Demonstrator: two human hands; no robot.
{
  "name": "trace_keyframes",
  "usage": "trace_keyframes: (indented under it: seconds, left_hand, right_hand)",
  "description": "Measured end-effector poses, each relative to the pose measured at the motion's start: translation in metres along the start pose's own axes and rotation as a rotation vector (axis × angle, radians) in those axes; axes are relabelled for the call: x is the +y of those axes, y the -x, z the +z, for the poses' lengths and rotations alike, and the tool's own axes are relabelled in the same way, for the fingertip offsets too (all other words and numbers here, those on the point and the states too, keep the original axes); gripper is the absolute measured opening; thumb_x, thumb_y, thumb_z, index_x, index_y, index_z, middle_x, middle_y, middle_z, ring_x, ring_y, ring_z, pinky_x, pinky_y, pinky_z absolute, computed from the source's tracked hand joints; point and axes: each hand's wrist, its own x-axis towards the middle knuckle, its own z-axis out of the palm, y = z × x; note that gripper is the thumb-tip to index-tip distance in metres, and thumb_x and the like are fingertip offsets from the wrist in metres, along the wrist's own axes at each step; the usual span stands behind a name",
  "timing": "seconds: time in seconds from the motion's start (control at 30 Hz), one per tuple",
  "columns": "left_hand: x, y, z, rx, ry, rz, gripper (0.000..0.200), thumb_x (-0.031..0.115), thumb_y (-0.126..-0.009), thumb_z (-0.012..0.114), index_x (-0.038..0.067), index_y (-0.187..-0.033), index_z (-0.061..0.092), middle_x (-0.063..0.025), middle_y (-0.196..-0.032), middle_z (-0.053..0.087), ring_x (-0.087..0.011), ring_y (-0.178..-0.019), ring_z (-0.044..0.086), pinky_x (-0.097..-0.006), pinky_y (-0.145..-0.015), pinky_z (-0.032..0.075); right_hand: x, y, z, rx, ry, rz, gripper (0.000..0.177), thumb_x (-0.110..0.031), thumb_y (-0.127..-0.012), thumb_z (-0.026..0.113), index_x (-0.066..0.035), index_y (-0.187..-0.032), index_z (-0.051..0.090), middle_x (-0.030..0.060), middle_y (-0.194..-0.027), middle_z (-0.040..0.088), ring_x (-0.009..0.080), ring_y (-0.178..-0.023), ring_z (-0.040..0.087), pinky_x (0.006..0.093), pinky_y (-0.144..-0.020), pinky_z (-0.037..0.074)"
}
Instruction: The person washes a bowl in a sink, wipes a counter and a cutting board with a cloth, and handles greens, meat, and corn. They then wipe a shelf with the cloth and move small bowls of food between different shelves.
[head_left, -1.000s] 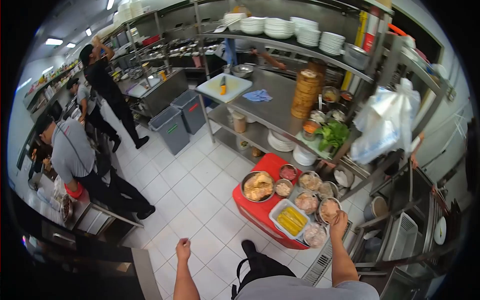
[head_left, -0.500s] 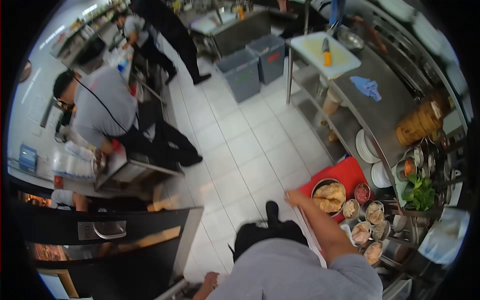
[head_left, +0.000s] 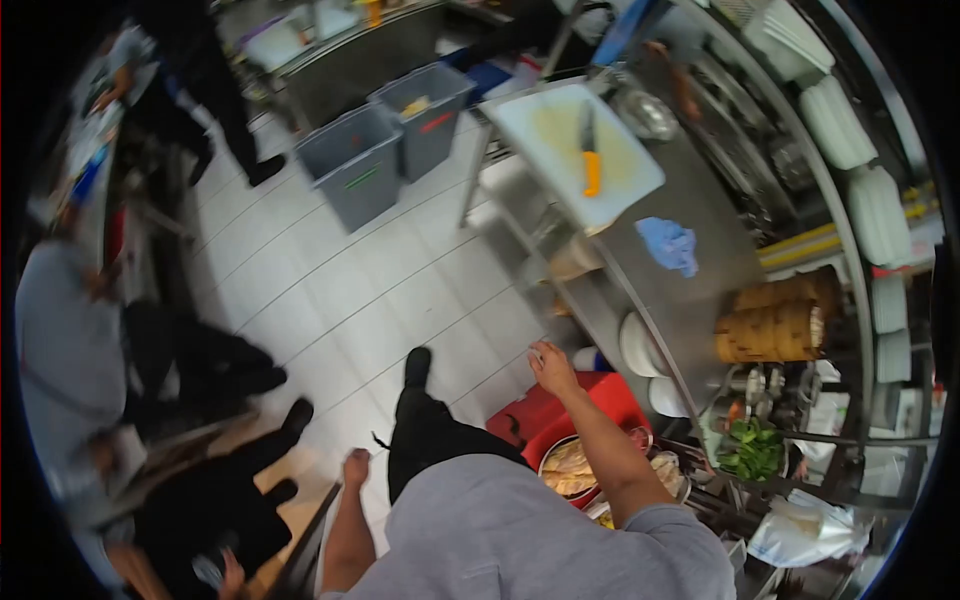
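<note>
My right hand [head_left: 552,368] hangs over the floor at the near corner of the steel counter, fingers loosely apart and nothing seen in them. Below its forearm is a red board or tray [head_left: 590,395] bearing a metal bowl of pale yellow food [head_left: 568,470]. Smaller bowls [head_left: 668,472] are partly hidden by my arm. My left hand [head_left: 356,468] is low at my side, fingers curled in, with no object showing. On the steel counter [head_left: 700,300] lie a white cutting board [head_left: 530,125] with an orange-handled knife [head_left: 591,165], and a blue cloth [head_left: 668,247].
Two grey bins [head_left: 355,175] stand on the tiled floor [head_left: 350,290] ahead. Bamboo steamers [head_left: 770,332] and leafy greens [head_left: 752,448] are at the right, plates [head_left: 640,345] on the lower shelf. Co-workers stand at the left [head_left: 70,340], lower left [head_left: 200,515] and far left [head_left: 200,80].
I have moved forward along the counter and the view has turned right. My right hand has gone past the red board's bowls. Another person has come into view at the lower left.
</note>
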Motion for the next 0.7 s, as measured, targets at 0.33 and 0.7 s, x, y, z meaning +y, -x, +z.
trace_keyframes:
  seconds: [0.33, 0.7]
  left_hand:
    - [0.368, -0.362, -0.214, 0.282, -0.193, 0.477, 0.022, 0.019, -0.09, 0.057, 0.002, -0.101, 0.064, -0.0169, -0.097, 0.069, -0.0329, -0.085, 0.067, -0.0396, -0.074, 0.052]
    - [0.564, -0.269, -0.024, -0.087, 0.462, 0.126, 0.031, 0.029, -0.095, 0.056, 0.003, -0.112, 0.063, -0.0085, -0.101, 0.067, -0.018, -0.09, 0.063, -0.0295, -0.077, 0.051]
  right_hand:
    - [0.103, -0.206, -0.211, 1.041, 0.148, 0.862, 0.055, -0.039, -0.096, 0.043, -0.011, -0.143, 0.037, 0.028, -0.145, 0.033, 0.0421, -0.136, 0.029, 0.0516, -0.109, 0.027]
    - [0.369, -0.435, -0.357, 0.376, 0.432, 0.624, 0.06, -0.04, -0.09, 0.047, -0.015, -0.142, 0.033, 0.0282, -0.143, 0.032, 0.044, -0.13, 0.036, 0.0534, -0.107, 0.03]
